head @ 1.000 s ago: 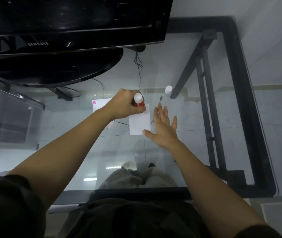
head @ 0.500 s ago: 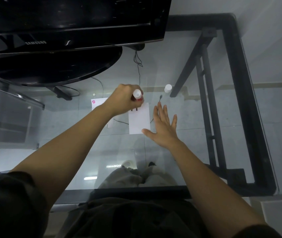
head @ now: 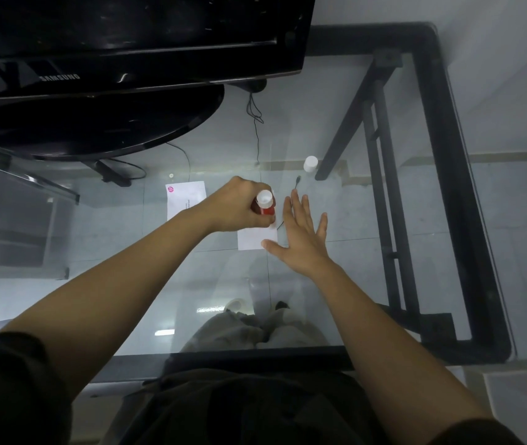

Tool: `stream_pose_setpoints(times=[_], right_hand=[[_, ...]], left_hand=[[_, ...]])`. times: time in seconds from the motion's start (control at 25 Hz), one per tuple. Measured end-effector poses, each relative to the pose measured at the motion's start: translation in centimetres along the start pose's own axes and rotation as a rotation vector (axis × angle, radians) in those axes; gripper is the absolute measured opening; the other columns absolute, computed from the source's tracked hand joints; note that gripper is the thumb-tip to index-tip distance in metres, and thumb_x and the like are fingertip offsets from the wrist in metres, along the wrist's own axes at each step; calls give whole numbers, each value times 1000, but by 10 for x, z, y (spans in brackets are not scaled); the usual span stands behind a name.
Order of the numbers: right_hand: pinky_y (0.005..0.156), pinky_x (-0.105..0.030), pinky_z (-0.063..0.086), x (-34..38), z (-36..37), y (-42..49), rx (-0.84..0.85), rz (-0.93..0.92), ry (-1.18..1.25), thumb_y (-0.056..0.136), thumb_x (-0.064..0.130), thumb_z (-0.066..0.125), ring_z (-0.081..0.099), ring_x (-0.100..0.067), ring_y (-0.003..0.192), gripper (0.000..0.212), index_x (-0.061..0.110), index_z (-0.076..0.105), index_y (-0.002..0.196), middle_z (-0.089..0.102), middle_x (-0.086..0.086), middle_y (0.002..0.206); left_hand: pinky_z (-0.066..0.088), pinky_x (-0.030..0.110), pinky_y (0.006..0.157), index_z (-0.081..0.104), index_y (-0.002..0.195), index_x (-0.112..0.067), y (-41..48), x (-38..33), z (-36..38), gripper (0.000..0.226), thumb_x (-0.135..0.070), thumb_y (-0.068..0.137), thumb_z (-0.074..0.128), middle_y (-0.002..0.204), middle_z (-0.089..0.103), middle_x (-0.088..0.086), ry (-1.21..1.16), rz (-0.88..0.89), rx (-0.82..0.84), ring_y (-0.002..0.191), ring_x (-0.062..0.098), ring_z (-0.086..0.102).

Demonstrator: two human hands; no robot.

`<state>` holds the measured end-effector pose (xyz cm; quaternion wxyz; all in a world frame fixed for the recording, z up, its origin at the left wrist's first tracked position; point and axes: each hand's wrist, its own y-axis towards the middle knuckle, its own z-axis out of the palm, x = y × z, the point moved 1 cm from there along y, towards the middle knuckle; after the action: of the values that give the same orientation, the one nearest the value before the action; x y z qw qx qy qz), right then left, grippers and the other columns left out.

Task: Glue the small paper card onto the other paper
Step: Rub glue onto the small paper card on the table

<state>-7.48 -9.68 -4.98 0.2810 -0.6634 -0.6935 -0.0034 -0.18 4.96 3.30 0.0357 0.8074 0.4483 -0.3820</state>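
My left hand (head: 235, 205) grips a red glue stick (head: 266, 205) with a white end up, its lower end down on the small white paper card (head: 255, 239). The card lies on the glass table; its upper part is hidden under my left hand. My right hand (head: 302, 237) lies flat with fingers spread beside the card, its thumb touching the card's lower right corner. The other paper (head: 185, 200), white with a pink round mark in its upper left corner, lies to the left, partly behind my left wrist.
A white glue cap (head: 310, 163) stands on the glass (head: 368, 220) beyond my right hand. A black Samsung monitor (head: 127, 40) and its oval base (head: 95, 126) fill the far left. A thin cable (head: 257, 123) runs below. The black table frame (head: 454, 175) edges the right side.
My left hand drew the glue stick toward the card's far edge, then back toward me along the card. My right hand has stayed flat beside the card.
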Motion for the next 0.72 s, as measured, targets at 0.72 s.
stream_pose_setpoints(times=[0.72], right_hand=[[106, -51, -16, -1, 0, -4, -119, -58, -19, 82, 62, 46, -10, -22, 143, 71, 36, 18, 141, -2, -1, 157]], left_hand=[[57, 24, 76, 58, 78, -8, -9, 40, 2, 11, -5, 78, 69, 90, 65, 10, -1372, -501, -566, 83, 20, 70]])
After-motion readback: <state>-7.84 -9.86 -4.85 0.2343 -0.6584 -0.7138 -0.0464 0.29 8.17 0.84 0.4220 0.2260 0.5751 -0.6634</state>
